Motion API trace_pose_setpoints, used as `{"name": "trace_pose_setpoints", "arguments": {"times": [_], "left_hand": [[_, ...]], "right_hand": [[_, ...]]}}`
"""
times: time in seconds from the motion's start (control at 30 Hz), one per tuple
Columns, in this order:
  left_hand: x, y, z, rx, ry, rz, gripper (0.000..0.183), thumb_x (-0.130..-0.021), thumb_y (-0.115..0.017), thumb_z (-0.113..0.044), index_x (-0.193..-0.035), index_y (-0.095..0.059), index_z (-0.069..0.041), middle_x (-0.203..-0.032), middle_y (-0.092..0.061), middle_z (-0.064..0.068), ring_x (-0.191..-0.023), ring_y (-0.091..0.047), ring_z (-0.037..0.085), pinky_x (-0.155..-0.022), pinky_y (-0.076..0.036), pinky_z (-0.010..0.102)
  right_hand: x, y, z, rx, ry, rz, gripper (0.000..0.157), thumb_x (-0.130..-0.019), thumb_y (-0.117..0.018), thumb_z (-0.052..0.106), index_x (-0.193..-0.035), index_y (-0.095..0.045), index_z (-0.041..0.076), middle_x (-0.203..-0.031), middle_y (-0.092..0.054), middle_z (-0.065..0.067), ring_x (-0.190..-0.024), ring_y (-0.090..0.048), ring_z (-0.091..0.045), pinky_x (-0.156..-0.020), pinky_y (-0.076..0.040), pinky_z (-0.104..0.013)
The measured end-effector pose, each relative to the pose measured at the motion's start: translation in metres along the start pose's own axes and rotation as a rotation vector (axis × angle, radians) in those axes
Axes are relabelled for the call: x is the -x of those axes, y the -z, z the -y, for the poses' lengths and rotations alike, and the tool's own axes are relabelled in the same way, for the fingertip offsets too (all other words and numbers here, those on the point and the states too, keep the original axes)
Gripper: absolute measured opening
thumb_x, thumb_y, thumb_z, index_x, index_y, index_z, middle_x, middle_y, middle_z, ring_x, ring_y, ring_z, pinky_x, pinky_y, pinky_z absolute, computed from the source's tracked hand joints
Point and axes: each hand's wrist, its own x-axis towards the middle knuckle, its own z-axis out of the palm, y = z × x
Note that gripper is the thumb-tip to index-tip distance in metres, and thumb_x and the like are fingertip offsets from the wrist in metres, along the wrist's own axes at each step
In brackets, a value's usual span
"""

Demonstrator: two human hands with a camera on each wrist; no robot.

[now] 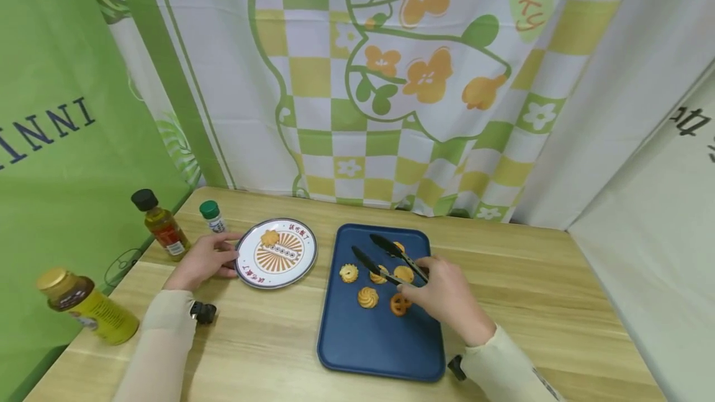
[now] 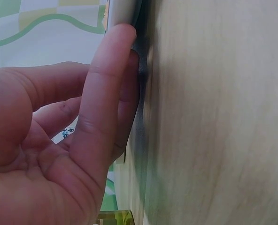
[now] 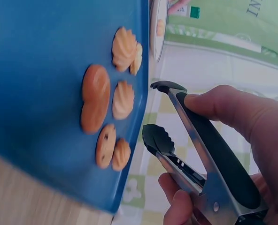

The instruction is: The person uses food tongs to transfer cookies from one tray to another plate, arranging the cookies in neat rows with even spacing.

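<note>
My right hand (image 1: 449,293) grips a pair of black-tipped metal tongs (image 3: 209,159), spread apart with nothing between their tips. The tongs hover over a blue tray (image 1: 380,346) that bears several cookies, among them a swirl cookie (image 1: 367,297), a flower-shaped cookie (image 1: 349,273) and a pretzel-shaped one (image 1: 400,304). On the left, my left hand (image 1: 208,259) touches the near-left rim of a white patterned plate (image 1: 301,259) with its fingertips. One golden cookie (image 1: 270,238) lies on that plate. In the left wrist view a fingertip (image 2: 122,35) meets the plate's edge.
Behind the left hand stand a dark-capped oil bottle (image 1: 167,231) and a green-capped shaker (image 1: 213,216). A yellow bottle (image 1: 103,315) with a gold cap is at the table's left edge. A patterned curtain (image 1: 313,110) hangs along the wooden table's back.
</note>
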Motion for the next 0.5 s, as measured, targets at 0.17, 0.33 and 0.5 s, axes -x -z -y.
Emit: {"name": "trace_pose_setpoints", "arguments": {"times": [0.17, 0.33, 0.5], "left_hand": [[0.002, 0.002, -0.002, -0.004, -0.002, 0.004, 0.058, -0.115, -0.056, 0.001, -0.170, -0.037, 0.006, -0.141, -0.054, 0.035, -0.091, -0.072, 0.017, -0.078, -0.074, 0.031], [0.004, 0.002, -0.003, -0.003, 0.004, 0.006, 0.058, -0.115, -0.056, 0.000, -0.170, -0.037, 0.007, -0.143, -0.054, 0.037, -0.091, -0.073, 0.016, -0.079, -0.074, 0.030], [0.005, 0.000, -0.004, 0.004, 0.003, 0.005, 0.058, -0.115, -0.056, 0.002, -0.169, -0.037, 0.008, -0.141, -0.054, 0.036, -0.089, -0.072, 0.015, -0.078, -0.074, 0.030]], "right_hand": [[0.002, 0.006, -0.012, 0.022, -0.002, -0.036, 0.064, -0.089, -0.093, 0.034, -0.136, -0.075, -0.006, -0.140, -0.070, -0.033, -0.088, -0.068, -0.027, -0.065, -0.057, -0.035], [0.003, 0.012, -0.022, 0.037, -0.018, -0.048, 0.064, -0.089, -0.094, 0.034, -0.135, -0.075, -0.006, -0.128, -0.075, -0.025, -0.097, -0.069, -0.029, -0.075, -0.063, -0.042], [0.005, 0.019, -0.031, 0.035, -0.048, -0.053, 0.065, -0.088, -0.094, 0.034, -0.135, -0.075, -0.006, -0.125, -0.074, -0.024, -0.092, -0.065, -0.028, -0.071, -0.058, -0.037]]}}
